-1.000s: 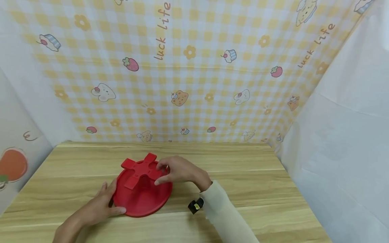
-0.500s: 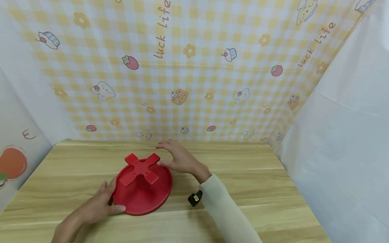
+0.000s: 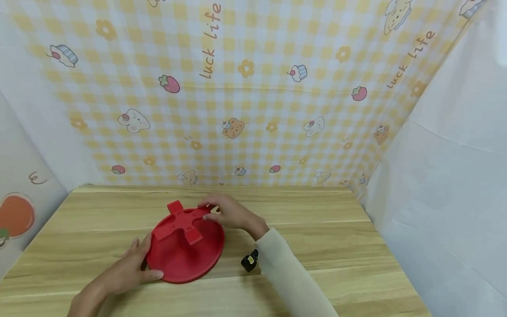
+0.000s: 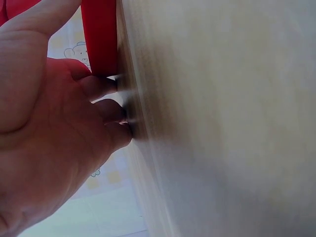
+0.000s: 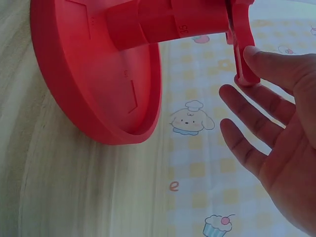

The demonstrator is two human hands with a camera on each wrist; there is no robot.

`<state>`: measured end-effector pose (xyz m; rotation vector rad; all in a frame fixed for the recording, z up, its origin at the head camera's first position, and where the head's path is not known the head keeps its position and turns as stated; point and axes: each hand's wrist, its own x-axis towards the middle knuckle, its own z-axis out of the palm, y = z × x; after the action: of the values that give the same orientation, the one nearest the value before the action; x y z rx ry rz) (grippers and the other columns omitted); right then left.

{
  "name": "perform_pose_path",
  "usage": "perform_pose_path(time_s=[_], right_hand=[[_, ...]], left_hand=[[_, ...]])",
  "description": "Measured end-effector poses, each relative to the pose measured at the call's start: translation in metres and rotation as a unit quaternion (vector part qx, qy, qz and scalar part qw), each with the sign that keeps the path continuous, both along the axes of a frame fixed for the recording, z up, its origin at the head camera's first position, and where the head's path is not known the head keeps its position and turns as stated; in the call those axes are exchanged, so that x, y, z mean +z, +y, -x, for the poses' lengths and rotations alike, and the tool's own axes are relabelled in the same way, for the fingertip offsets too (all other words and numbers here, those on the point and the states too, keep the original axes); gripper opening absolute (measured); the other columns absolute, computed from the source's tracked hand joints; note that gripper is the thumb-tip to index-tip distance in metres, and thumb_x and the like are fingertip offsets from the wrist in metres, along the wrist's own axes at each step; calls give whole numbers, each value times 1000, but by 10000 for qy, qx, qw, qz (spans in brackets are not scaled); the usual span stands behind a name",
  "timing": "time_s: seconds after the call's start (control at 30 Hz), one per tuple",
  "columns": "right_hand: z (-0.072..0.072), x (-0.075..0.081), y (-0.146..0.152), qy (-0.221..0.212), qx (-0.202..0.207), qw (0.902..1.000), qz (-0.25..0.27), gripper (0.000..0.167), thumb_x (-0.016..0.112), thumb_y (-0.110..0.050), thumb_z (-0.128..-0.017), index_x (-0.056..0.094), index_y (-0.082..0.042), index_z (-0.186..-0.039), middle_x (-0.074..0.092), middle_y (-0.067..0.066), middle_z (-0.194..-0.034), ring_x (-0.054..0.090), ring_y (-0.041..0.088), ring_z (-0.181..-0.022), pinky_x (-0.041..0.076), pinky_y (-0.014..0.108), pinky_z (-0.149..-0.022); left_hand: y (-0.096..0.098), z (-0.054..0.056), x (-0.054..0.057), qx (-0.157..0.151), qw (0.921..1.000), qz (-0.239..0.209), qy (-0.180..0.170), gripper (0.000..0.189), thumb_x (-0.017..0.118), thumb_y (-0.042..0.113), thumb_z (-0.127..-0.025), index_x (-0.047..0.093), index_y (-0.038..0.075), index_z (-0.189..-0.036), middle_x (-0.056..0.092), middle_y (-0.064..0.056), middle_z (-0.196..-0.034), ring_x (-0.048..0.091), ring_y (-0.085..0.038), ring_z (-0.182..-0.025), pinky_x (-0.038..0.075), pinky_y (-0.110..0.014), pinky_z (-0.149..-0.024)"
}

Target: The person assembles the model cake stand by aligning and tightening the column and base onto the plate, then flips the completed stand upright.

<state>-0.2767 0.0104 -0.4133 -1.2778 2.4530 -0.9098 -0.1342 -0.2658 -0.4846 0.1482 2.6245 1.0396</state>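
Note:
A red round dish (image 3: 174,264) stands on the table with a thick post (image 5: 168,22) rising from its centre. The post carries a flat red cross (image 3: 183,221) with four arms. My left hand (image 3: 132,266) holds the dish at its left rim, the thumb at the near edge and the fingers along the outside. In the left wrist view the fingertips reach down to the tabletop beside the red rim. My right hand (image 3: 231,213) pinches the far right arm of the cross between thumb and index finger. Its other fingers stay extended in the right wrist view.
A wooden table (image 3: 317,246) lies beneath everything. Behind it hangs a yellow checked cloth (image 3: 253,101) with cartoon prints, and a white cloth (image 3: 443,176) hangs at the right. A small black device (image 3: 249,260) sits at my right sleeve.
The cross has turned clockwise seen from above. My right hand let go of one arm, opened and moved back, then took hold of another arm. My left hand stayed in place.

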Motion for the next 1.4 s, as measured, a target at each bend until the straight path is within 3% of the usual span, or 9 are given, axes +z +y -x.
perform_pose_path(time_s=[0.27, 0.47, 0.77, 1.0, 1.1, 1.2, 1.3, 1.4], right_hand=[[-7, -1, 9, 181, -49, 9998, -40, 34, 72, -23, -93, 67, -14, -125, 66, -6, -114, 59, 4, -99, 55, 27, -86], [-18, 0, 13, 218, -75, 9997, -95, 37, 76, -29, -89, 67, -13, -121, 66, -8, -106, 60, 6, -92, 52, 16, -75], [-33, 2, 8, 723, -37, 9960, -516, 46, 80, -43, -82, 64, -17, -117, 63, -14, -99, 56, -1, -85, 47, 8, -71], [-25, 9, 12, 628, -60, 9964, -575, 46, 73, -55, -85, 66, -21, -114, 62, -13, -95, 55, 2, -79, 48, 12, -66], [-16, 12, 15, 531, -272, 9974, -398, 40, 72, -51, -87, 67, -21, -114, 63, -11, -98, 58, 6, -84, 49, 15, -68], [-9, 11, 16, 557, -352, 9974, -288, 39, 72, -45, -90, 67, -20, -120, 61, -8, -111, 60, 11, -97, 50, 16, -76], [-4, 7, 14, 631, -312, 9972, -269, 45, 71, -39, -91, 62, -17, -129, 56, -3, -129, 58, 17, -116, 51, 20, -90], [-2, 3, 12, 568, -152, 9979, -262, 52, 70, -32, -93, 55, -13, -139, 48, 2, -147, 47, 19, -136, 45, 27, -106]], left_hand=[[2, 2, 0, -78, 9999, -83, 65, 119, 77, 49, -80, 5, -6, -156, 23, -32, -157, 0, -68, -137, 27, -82, -94], [3, 3, 0, -24, 9999, -104, -25, 119, 78, 49, -80, 5, -7, -156, 21, -32, -157, -1, -67, -138, 28, -81, -96], [2, 0, -1, -39, 9999, -84, 138, 118, 79, 48, -79, 7, -8, -155, 27, -34, -155, 2, -68, -137, 25, -83, -95], [1, 0, -1, 5, 9999, -66, 85, 120, 79, 48, -78, 7, -9, -154, 28, -34, -154, 2, -68, -137, 26, -83, -94], [1, 0, -1, -27, 9999, -98, 106, 119, 79, 47, -79, 6, -9, -155, 27, -34, -154, 1, -69, -137, 26, -83, -93], [1, 1, -1, -35, 9999, -95, 99, 119, 79, 48, -80, 5, -8, -155, 27, -34, -154, 1, -68, -137, 28, -83, -92], [0, 1, -1, -27, 9999, -85, 71, 119, 79, 48, -80, 4, -8, -155, 26, -34, -154, 1, -68, -137, 31, -81, -92], [1, 0, -3, -35, 9999, -96, 88, 119, 78, 48, -80, 5, -7, -155, 26, -34, -155, 1, -68, -137, 30, -82, -92]])
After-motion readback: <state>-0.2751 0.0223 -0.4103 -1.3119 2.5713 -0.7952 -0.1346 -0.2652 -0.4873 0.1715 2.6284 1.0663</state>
